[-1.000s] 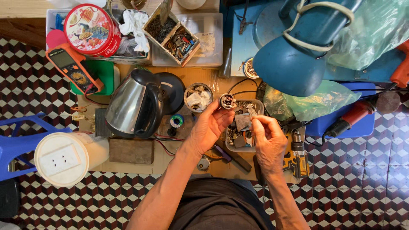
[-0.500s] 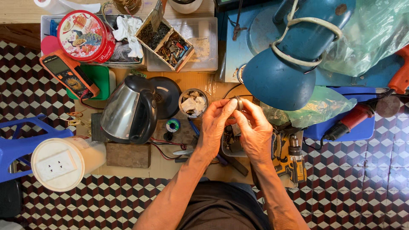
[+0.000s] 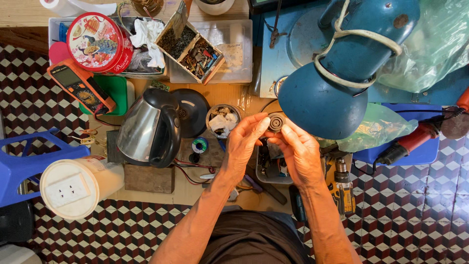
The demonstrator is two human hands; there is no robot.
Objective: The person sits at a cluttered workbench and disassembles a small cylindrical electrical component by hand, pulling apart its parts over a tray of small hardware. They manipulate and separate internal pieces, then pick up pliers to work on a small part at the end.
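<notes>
Both hands meet over the middle of the low counter (image 3: 161,195). The left hand (image 3: 243,144) and right hand (image 3: 299,152) share one small round ribbed part (image 3: 276,122), dark grey with ringed grooves, held up just under the rim of the blue lamp shade (image 3: 322,105). The left hand's grip is closed on the part from its left side, fingertips pinching the edge; the right hand's grip is closed on it from below and the right, thumb and forefinger against the rim. The part is lifted clear of the counter, above a small clear tray (image 3: 271,168) of dark bits. Just left of the hands stands a small tin cup (image 3: 223,120) stuffed with pale scraps, and beside that a steel kettle (image 3: 146,129) with a black handle, tipped beside its round black base (image 3: 191,111). A little spool of green wire (image 3: 199,145) lies near the left wrist. Farther up-left: an orange meter (image 3: 80,85), a round red tin (image 3: 95,41), an open box of small parts (image 3: 193,46). A yellow drill (image 3: 342,188) lies by the right forearm; a red grinder (image 3: 415,139) is well off to the right. A white drum with a socket (image 3: 73,188) sits on the patterned tile floor (image 3: 29,98), near a blue stool (image 3: 24,164).
</notes>
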